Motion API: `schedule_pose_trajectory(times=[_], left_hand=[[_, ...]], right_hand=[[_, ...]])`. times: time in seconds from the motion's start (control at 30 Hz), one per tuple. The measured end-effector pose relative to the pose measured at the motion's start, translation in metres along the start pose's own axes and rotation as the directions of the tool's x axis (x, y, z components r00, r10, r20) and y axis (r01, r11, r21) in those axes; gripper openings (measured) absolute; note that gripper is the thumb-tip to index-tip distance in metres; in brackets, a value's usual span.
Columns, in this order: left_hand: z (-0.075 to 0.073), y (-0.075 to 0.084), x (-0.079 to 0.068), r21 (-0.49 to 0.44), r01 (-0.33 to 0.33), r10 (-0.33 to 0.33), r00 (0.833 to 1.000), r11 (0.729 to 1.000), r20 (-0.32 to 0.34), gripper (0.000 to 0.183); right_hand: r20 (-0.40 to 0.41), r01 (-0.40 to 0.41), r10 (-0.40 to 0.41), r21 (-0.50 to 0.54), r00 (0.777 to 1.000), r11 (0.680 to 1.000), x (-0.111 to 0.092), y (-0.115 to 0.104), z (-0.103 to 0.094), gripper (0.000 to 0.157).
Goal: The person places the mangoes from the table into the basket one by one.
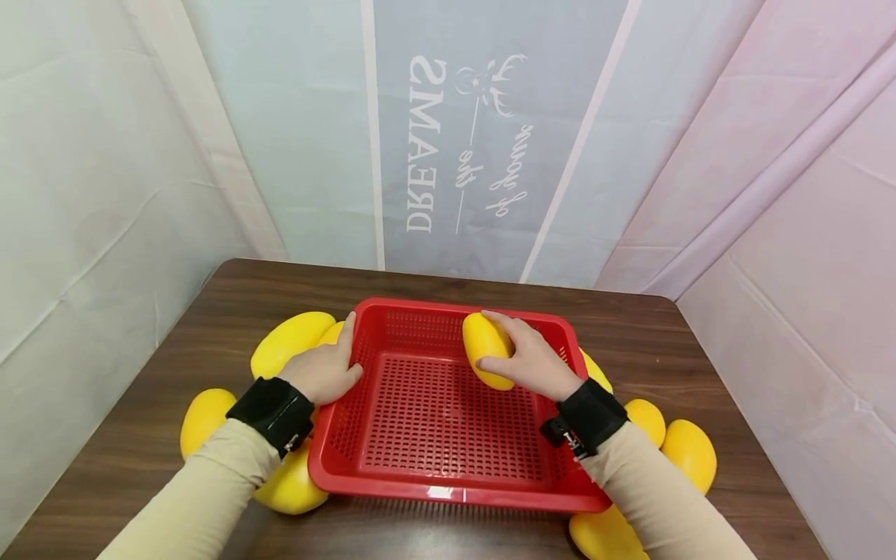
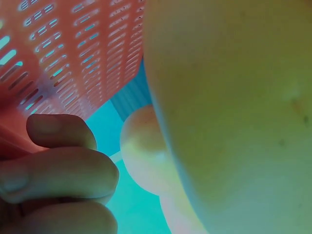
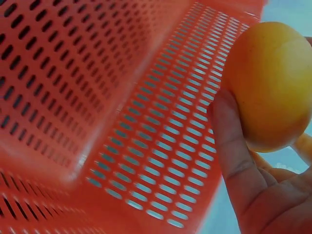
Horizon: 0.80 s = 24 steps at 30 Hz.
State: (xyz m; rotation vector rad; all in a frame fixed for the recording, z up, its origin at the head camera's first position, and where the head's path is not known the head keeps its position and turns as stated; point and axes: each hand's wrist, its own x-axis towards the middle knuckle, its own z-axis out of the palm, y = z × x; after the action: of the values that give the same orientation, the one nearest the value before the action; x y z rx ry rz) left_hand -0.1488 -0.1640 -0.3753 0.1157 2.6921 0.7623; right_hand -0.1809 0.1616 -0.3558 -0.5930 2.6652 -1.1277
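A red perforated plastic basket (image 1: 392,491) stands in the middle of the table, its floor bare where it shows. My left hand (image 1: 323,372) grips the basket's left rim, thumb on the inner side. In the left wrist view its curled fingers (image 2: 63,170) lie against the outside of the basket wall (image 2: 92,44). My right hand (image 1: 530,359) holds a yellow mango (image 1: 484,350) over the basket's back right part, thumb on one side and fingers on the other. The right wrist view shows this mango (image 3: 270,87) close up, above the slotted wall.
Several mangoes lie left of the basket, one at the back (image 1: 290,341) and one near the left sleeve (image 1: 203,424). More mangoes lie right of it, one (image 1: 689,453) beside the right forearm. Cloth walls (image 1: 315,117) enclose the dark wooden table (image 1: 448,537).
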Motion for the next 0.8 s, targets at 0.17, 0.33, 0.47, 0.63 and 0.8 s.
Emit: schedule_pose_trajectory(times=[0.17,0.33,0.47,0.63,0.8], left_hand=[[0.001,0.002,0.000,0.033,0.009,-0.009,1.000,0.999,-0.003,0.094],[-0.001,0.002,-0.002,0.051,0.008,-0.008,1.000,0.999,-0.001,0.094],[-0.003,0.003,-0.003,0.067,0.013,-0.013,1.000,0.998,0.000,0.094],[-0.002,0.003,-0.001,0.068,0.014,-0.014,1.000,0.998,0.002,0.095],[-0.001,0.002,0.000,0.054,0.017,-0.018,1.000,0.998,0.003,0.095]], right_hand=[[0.000,-0.052,0.052,-0.021,0.999,0.998,0.005,0.009,0.014,0.085],[0.000,-0.055,0.055,-0.050,0.998,0.997,0.008,0.011,0.020,0.083],[0.020,-0.041,0.044,-0.103,0.999,0.994,0.011,0.014,0.024,0.083],[0.049,-0.040,0.049,-0.166,0.998,0.985,0.012,0.017,0.028,0.085],[0.056,-0.024,0.036,-0.203,0.998,0.979,0.014,0.018,0.031,0.086]])
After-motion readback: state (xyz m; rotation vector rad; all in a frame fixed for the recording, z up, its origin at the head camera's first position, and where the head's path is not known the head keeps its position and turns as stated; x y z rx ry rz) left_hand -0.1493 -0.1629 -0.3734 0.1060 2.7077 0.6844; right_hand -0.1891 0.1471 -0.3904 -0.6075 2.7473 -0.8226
